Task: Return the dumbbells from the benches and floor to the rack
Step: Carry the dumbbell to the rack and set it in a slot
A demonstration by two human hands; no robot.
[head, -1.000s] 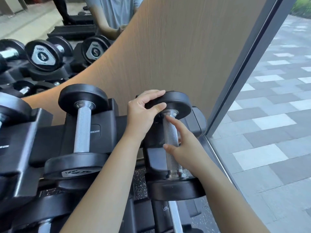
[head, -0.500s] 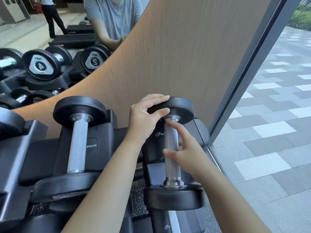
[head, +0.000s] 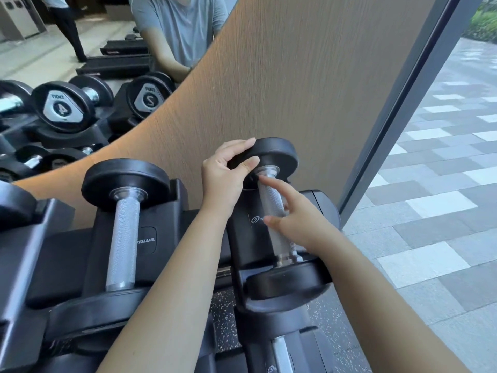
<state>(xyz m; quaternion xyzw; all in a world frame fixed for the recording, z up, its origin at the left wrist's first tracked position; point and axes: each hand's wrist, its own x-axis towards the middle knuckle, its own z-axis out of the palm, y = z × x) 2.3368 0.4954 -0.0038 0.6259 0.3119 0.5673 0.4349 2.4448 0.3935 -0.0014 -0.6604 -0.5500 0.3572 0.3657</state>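
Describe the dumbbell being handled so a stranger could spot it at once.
Below the wood wall panel stands a black rack. The dumbbell lies in its rightmost cradle, nearest the window. Unlike its untouched neighbour, the left hand grips its far head, the right hand touches its handle.

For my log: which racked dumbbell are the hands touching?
The rightmost dumbbell, nearest the window: left hand grips its far head, right hand touches its handle.
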